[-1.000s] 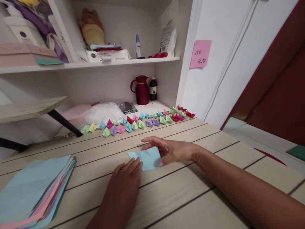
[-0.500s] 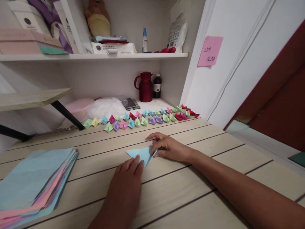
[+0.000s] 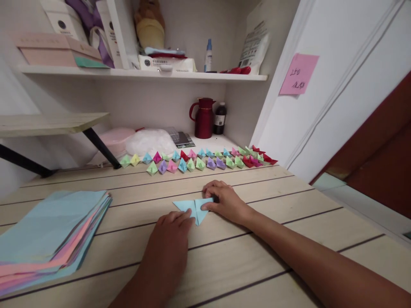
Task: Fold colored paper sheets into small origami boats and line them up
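A small light-blue folded paper [image 3: 199,212] lies on the slatted table in front of me. It is triangular with its point toward me, and a seam runs down its middle. My left hand [image 3: 171,241] rests flat, fingertips on the paper's lower left side. My right hand [image 3: 228,204] pinches the right corner, thumb on top and fingers curled behind it. The fingers cover part of that corner. Beyond the hands stand rows of small folded paper boats [image 3: 201,164] in green, blue, pink, purple, yellow and red.
At the left lies a stack of coloured paper sheets [image 3: 54,226], blue on top. A red jug [image 3: 203,119] and a dark bottle [image 3: 220,119] stand behind the boats, under a white shelf [image 3: 122,73]. A raised wooden board [image 3: 54,124] on black legs is at the left.
The right flap of the blue paper, raised before, now lies folded down beside the middle seam. My right thumb has come onto it. The view has shifted slightly.
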Tool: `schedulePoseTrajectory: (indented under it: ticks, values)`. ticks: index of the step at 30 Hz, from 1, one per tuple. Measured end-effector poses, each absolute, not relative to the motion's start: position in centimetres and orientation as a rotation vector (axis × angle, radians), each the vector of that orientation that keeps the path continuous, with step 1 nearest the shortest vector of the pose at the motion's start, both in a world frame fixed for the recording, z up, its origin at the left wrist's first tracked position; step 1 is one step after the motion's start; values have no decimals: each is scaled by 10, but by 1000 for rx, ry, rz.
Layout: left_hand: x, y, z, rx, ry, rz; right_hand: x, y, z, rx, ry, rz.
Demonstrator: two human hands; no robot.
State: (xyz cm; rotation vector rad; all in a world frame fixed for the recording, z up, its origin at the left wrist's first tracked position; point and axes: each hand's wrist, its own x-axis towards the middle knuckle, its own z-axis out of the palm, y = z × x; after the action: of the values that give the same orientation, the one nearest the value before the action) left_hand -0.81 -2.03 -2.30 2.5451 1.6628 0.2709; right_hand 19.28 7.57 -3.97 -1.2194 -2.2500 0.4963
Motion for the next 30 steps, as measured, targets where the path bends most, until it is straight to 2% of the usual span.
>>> schedulePoseTrajectory:
  ticks: [13, 20, 25, 30]
  values:
    - [-10, -21, -23, 2781, 1650, 129, 225, 93, -30, -1581, -2042, 288]
    - [-4, -22, -20, 2800, 1652, 97, 210, 73, -24, -1385, -2047, 407]
    - [-1, -24, -21, 2813, 1681, 6, 205, 72, -25, -1515, -2178, 421]
    - [-2, -29, -21, 2789, 1652, 72, 207, 78, -28, -1505, -2135, 395]
